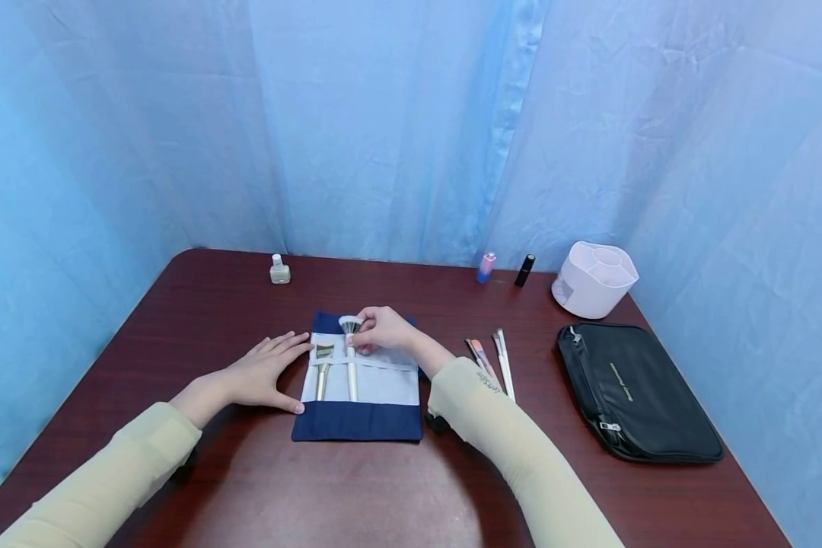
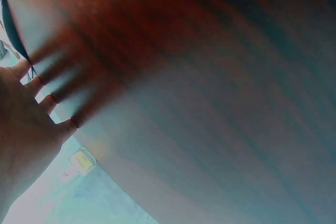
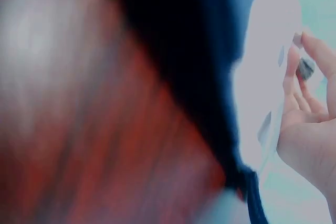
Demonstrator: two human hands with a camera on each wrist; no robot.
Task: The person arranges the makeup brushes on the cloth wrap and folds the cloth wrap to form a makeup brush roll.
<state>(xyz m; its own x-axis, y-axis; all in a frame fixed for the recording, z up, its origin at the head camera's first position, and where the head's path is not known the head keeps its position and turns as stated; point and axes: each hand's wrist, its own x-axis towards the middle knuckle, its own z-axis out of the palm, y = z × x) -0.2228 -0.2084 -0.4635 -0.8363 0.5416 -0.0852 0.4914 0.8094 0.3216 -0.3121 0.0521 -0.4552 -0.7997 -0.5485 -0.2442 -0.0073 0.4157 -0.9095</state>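
A navy and pale grey fabric brush roll [image 1: 356,422] lies unfolded on the table. My right hand [image 1: 387,333] pinches a makeup brush [image 1: 352,380] near its white-tipped head, above the strap that crosses the roll. This brush's pale handle runs down towards the navy lower flap. In the right wrist view, part of a brush head [image 3: 305,69] shows beside the fingers. Left of it, a second makeup brush [image 1: 322,377] with a gold-coloured handle sits in the roll. My left hand [image 1: 263,373], fingers spread, rests at the roll's left edge, thumb by the lower flap.
Several loose brushes [image 1: 506,369] lie right of the roll, partly behind my right sleeve. Farther right are a black zipped case [image 1: 647,392] and a white organizer [image 1: 582,285]. Along the back edge stand a nail polish bottle [image 1: 280,273], a pink-and-blue tube [image 1: 485,268] and a black tube [image 1: 524,271].
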